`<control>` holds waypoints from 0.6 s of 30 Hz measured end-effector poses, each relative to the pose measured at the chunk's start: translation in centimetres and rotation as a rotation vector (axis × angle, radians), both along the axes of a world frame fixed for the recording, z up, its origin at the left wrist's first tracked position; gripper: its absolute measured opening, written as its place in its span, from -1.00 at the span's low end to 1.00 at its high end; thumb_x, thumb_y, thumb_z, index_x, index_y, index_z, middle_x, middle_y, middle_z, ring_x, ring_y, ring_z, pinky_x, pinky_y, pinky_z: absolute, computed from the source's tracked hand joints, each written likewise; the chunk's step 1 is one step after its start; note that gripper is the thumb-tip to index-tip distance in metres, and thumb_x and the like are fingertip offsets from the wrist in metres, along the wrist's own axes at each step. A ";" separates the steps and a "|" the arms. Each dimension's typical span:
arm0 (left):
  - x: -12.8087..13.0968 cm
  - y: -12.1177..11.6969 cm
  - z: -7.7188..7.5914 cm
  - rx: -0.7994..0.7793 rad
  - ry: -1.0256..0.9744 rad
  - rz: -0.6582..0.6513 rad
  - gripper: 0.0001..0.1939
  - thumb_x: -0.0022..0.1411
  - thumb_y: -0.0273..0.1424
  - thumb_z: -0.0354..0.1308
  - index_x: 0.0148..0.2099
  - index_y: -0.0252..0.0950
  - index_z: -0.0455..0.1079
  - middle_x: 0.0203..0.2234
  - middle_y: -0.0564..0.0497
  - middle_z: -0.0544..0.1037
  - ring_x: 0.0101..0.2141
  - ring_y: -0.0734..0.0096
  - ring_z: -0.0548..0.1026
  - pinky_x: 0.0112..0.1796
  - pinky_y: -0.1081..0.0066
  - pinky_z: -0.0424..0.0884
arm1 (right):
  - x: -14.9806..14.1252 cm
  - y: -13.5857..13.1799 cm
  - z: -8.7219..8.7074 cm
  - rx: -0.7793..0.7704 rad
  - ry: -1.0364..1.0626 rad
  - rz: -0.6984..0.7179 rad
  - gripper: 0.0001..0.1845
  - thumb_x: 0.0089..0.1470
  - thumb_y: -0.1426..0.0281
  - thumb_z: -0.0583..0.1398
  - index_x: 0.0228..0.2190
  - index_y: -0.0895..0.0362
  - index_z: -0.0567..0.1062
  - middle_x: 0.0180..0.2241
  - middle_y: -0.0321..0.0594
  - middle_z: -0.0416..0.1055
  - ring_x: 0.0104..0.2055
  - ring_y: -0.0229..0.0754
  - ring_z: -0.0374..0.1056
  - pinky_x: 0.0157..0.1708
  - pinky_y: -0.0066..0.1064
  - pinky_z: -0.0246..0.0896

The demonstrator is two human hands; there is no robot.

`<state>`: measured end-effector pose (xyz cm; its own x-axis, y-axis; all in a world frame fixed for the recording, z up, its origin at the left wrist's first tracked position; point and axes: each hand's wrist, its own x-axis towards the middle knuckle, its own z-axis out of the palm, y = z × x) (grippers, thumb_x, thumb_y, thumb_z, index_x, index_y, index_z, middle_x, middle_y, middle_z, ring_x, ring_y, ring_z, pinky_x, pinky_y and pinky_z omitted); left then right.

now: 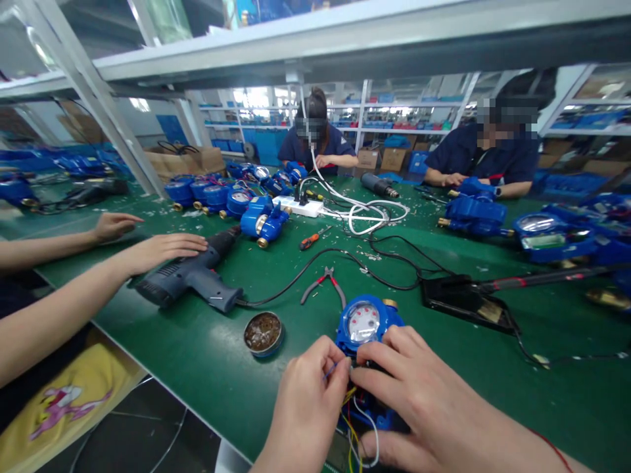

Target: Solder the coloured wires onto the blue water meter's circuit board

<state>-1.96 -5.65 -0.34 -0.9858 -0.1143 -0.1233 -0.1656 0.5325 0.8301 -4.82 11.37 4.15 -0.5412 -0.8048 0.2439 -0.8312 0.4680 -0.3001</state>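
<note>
A blue water meter (363, 320) with a round clear dial lies at the front of the green bench, its lower housing opened and thin yellow, red and white wires (367, 417) hanging out. My left hand (313, 397) is closed in a pinch at the near side of the dial, with a thin blue wire (329, 372) showing between finger and thumb. My right hand (419, 394) is wrapped over the meter's right side, its fingertips close to the left ones. Both hands hide much of the lower housing.
Left of the meter stands an open round tin (263, 333) of brown paste. Beyond lie cutting pliers (326, 284), a screwdriver (313, 238) and a heat gun (190, 276) under a co-worker's hand (162, 253). A soldering iron (537, 280) rests on a black tray (463, 303) at right.
</note>
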 end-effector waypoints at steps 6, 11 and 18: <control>-0.3 -0.1 -0.2 0.002 0.008 -0.009 -0.86 0.15 -0.42 -0.04 -0.45 -0.29 0.24 -0.63 0.12 0.29 -0.56 0.51 0.22 -0.47 0.46 0.04 | -3.7 0.1 4.6 -0.034 -0.020 0.133 -0.77 0.07 0.52 0.08 -0.24 0.06 0.44 -0.09 -0.22 0.35 -0.08 -0.17 0.26 -0.07 -0.29 0.19; -0.3 0.0 0.3 0.014 0.001 0.002 -0.90 0.12 -0.48 0.00 -0.43 -0.29 0.30 -0.61 0.10 0.33 -0.54 0.49 0.26 -0.47 0.45 -0.01 | -7.7 -1.5 6.3 -0.152 -0.095 0.131 -0.78 0.06 0.55 0.05 -0.31 0.10 0.44 -0.19 -0.25 0.39 -0.11 -0.25 0.30 -0.09 -0.43 0.22; 0.0 0.1 0.9 -0.005 -0.001 0.003 -0.89 0.11 -0.46 0.00 -0.37 -0.28 0.35 -0.52 0.04 0.45 -0.48 0.41 0.35 -0.44 0.44 0.05 | -10.2 -6.8 6.6 -0.076 -0.160 0.002 -0.78 0.08 0.53 0.03 -0.32 0.17 0.47 -0.30 -0.23 0.44 -0.26 -0.25 0.35 -0.23 -0.43 0.24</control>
<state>-2.00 -5.56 0.57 -0.9853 -0.1175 -0.1241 -0.1682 0.5360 0.8273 -15.03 4.55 10.80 -0.5764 -0.7884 0.2148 -0.7707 0.4372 -0.4635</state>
